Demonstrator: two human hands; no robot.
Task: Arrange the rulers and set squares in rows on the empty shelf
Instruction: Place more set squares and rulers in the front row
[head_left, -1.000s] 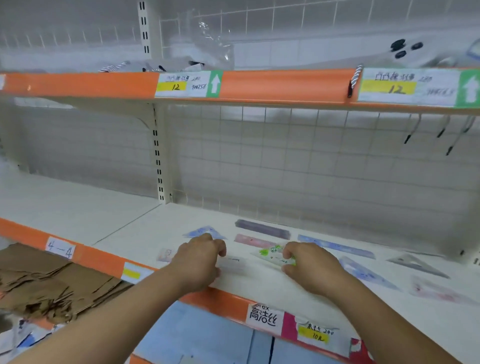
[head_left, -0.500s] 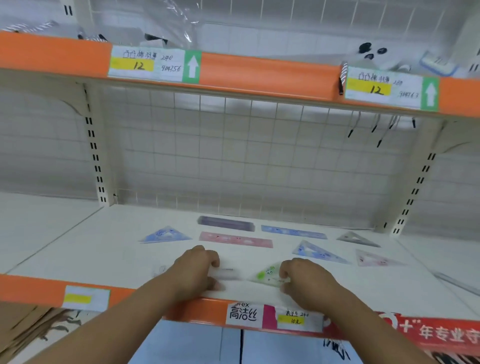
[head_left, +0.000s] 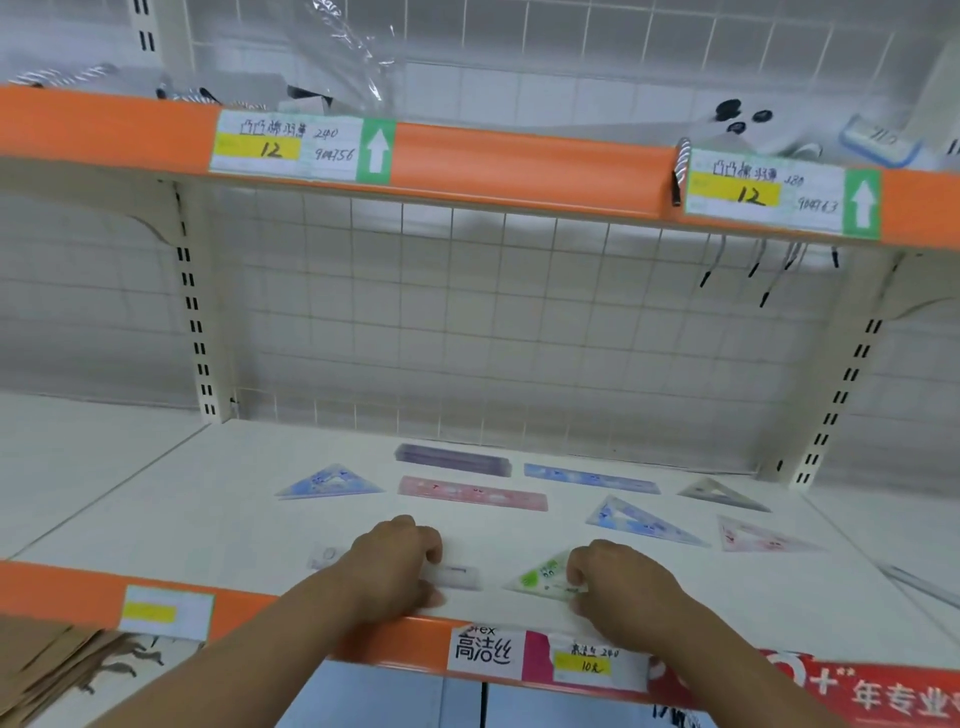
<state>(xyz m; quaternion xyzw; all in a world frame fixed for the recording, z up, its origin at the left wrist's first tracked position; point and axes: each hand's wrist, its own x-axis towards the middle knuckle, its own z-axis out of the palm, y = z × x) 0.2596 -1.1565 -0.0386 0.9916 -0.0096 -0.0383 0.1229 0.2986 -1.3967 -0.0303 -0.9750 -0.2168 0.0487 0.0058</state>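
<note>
On the white shelf (head_left: 218, 499) lie a purple ruler (head_left: 452, 460), a pink ruler (head_left: 472, 492) and a blue ruler (head_left: 592, 478). A blue set square (head_left: 330, 483) lies at the left, with another blue set square (head_left: 639, 522), a grey set square (head_left: 722, 493) and a pink set square (head_left: 763, 538) at the right. Near the front edge, my left hand (head_left: 395, 566) holds a clear ruler (head_left: 462, 577) flat on the shelf. My right hand (head_left: 618, 587) pinches a green set square (head_left: 543, 577) beside it.
An upper shelf with an orange edge (head_left: 519, 161) and price labels hangs overhead, with wire hooks (head_left: 758, 265) under it. A wire grid (head_left: 467, 322) closes the back. Brown paper bags (head_left: 57, 670) lie at the lower left. A thin clear strip (head_left: 919, 584) lies at the far right.
My view has turned to the right and closer. Both hands, with the clear ruler and the green set square, have drawn nearer the shelf's front edge.
</note>
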